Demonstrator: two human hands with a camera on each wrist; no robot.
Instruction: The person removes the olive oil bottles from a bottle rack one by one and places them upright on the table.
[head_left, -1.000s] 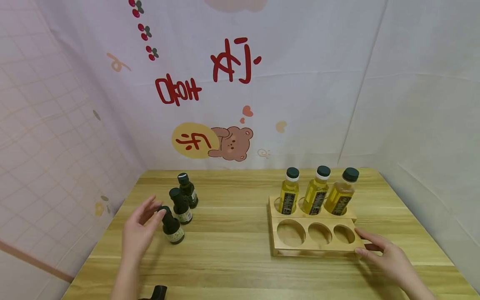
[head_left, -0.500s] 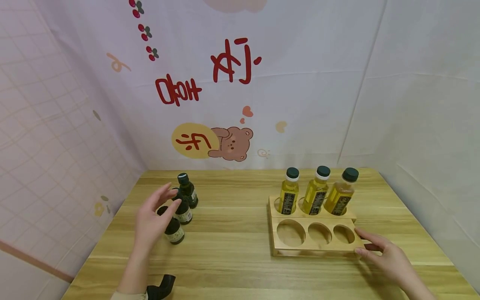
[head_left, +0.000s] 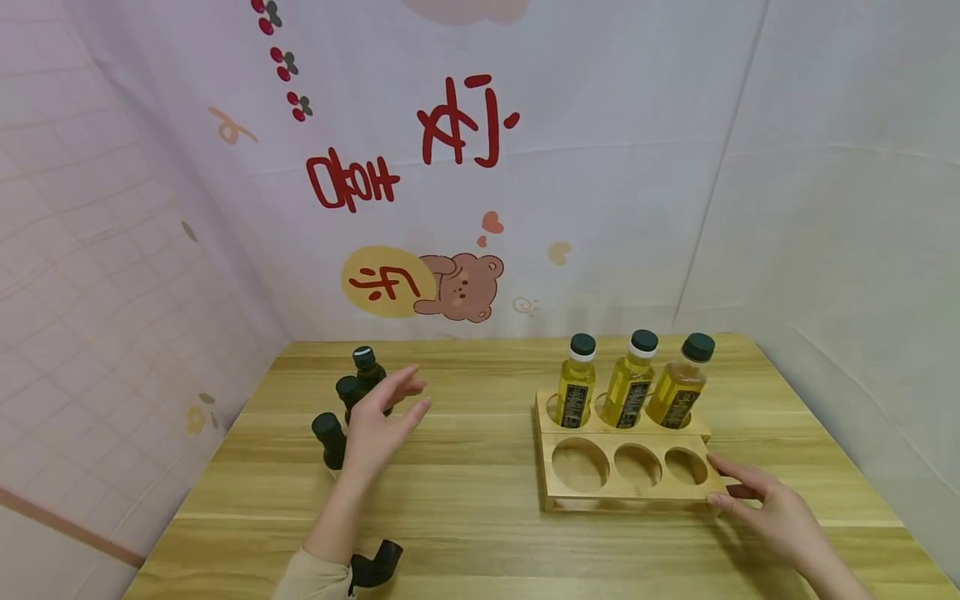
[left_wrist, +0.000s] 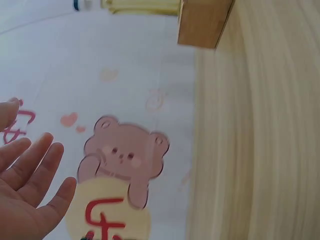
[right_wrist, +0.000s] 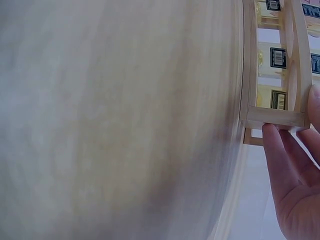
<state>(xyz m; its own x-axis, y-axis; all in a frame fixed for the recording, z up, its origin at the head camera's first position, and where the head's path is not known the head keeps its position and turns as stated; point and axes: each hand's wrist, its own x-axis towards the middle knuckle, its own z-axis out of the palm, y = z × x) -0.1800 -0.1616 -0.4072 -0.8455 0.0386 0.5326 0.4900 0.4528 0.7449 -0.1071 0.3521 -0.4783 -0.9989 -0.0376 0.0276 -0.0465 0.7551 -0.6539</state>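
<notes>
The left hand (left_wrist: 25,195) comes in at the lower left corner, palm showing, its fingers (left_wrist: 59,201) slightly spread and relaxed; the thumb tip shows above them at the left edge. Behind is a white sheet (left_wrist: 150,60), printed with a brown bear (left_wrist: 125,150) leaning over a yellow circle (left_wrist: 136,225) with red strokes. Small pink hearts (left_wrist: 69,119) and a pale yellow heart (left_wrist: 108,74) lie near the bear, and red writing (left_wrist: 27,114) is partly hidden by the hand. The bench (left_wrist: 265,140), light wood, fills the right side. At the top, cut off, are the end of a wooden rack (left_wrist: 204,25) and a yellow bottle (left_wrist: 145,6) with a dark cap (left_wrist: 76,5).
</notes>
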